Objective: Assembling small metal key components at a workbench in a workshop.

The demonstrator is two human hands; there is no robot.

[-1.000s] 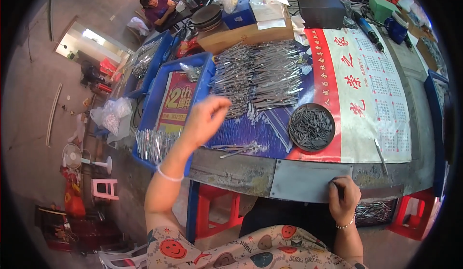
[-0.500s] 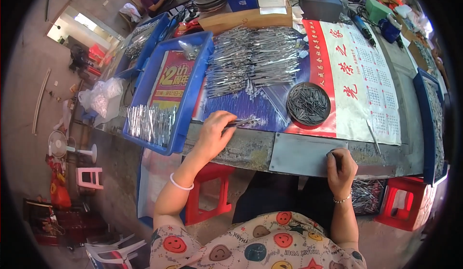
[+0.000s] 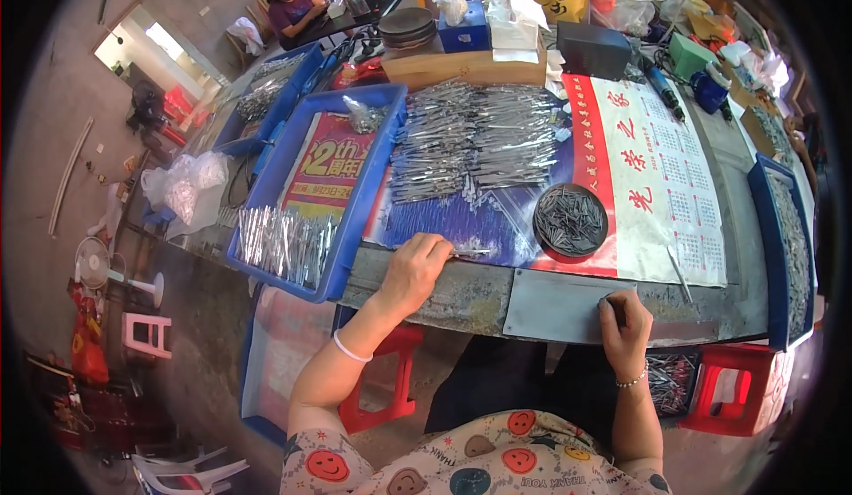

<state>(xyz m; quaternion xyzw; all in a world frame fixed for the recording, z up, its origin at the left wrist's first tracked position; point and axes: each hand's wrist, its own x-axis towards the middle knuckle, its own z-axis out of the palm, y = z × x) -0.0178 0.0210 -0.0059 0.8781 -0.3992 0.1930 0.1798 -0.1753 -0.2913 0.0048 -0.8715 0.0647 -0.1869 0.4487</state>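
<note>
My left hand [image 3: 415, 273] is at the table's front edge, its fingers pinched together. Thin silvery metal pieces [image 3: 472, 251] stick out to the right from its fingertips, over the blue part of a printed sheet. My right hand [image 3: 627, 325] is curled at the right end of a flat grey metal plate [image 3: 552, 307]; whatever its fingers hold is hidden. Beyond the plate stands a round dark bowl [image 3: 540, 237] full of short dark metal pins [image 3: 572, 218]. Rows of slender metal pieces [image 3: 475, 140] lie close together on the sheet, farther back.
A blue tray [image 3: 354, 202] at left holds more bright metal pieces [image 3: 288, 245] and a small plastic bag. A thin pointed rod [image 3: 679, 275] lies on the calendar sheet [image 3: 661, 184]. Another blue tray [image 3: 761, 255] borders the right side. A person [image 3: 295, 11] sits far back left.
The view has tilted, so the table sits lower in the picture. My left hand has turned knuckles-up and lowered its fingertips toward the sheet's edge. My right hand stays curled by the plate.
</note>
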